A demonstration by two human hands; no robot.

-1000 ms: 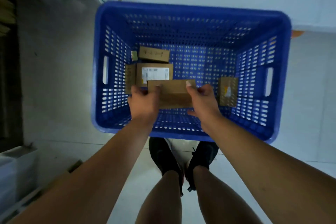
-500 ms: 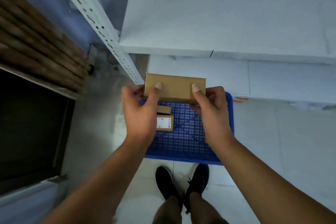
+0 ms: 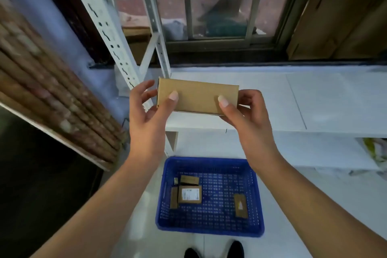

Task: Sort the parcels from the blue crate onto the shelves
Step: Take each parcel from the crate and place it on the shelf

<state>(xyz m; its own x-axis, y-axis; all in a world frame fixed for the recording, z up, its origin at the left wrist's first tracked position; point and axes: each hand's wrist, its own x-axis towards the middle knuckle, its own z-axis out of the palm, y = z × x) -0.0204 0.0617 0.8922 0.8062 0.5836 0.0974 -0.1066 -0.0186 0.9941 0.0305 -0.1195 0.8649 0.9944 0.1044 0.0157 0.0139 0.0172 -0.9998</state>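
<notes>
Both the left hand [image 3: 146, 117] and right hand [image 3: 247, 119] grip a plain cardboard parcel [image 3: 198, 96] above the blue crate [image 3: 209, 229], before the white shelf [image 3: 314, 98].

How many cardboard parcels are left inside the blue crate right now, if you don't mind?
5: tiny one and flat one at back left, labelled box with narrow one beside it, one right.

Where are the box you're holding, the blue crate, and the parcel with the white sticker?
held box [image 3: 196, 96], head view, middle of its front face.
blue crate [image 3: 209, 231], head view, near rim.
labelled parcel [image 3: 190, 194], head view, its white sticker.
</notes>
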